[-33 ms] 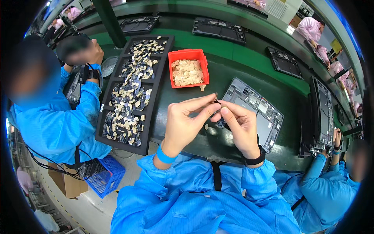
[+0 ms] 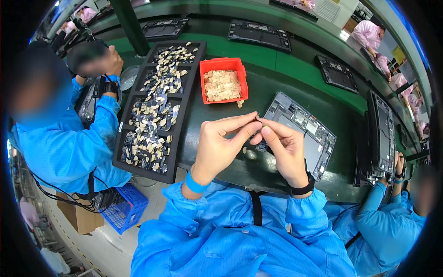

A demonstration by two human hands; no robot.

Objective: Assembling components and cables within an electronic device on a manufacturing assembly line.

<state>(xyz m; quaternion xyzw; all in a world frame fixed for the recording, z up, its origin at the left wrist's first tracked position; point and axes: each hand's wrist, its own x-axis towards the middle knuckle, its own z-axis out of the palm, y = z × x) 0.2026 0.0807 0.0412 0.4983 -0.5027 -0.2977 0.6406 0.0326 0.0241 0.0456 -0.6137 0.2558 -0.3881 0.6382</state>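
Small dark part (image 2: 256,121) pinched between fingertips of both hands, held in the air just above the near-left corner of the open tablet (image 2: 300,134); too small to tell its shape. Left hand (image 2: 221,143): grip narrow, thumb and forefinger closed on the part from the tablet's left. Right hand (image 2: 284,147): grip likewise narrow, fingertips meeting the left hand's at the same part. Tablet lies back-open on the green counter (image 2: 277,60). Red bin (image 2: 223,79) of pale small pieces sits beyond the tablet and to its left; one or two loose pieces lie on the counter between bin and tablet. Long black tray (image 2: 157,106) of mixed pale and dark parts lies further left of the tablet, past the bin. Risk, as judged: part is tiny and held by fingertips only, so a slip while peeling or turning it could drop it into the tablet's open interior or onto the dark counter, where it would be hard to find.
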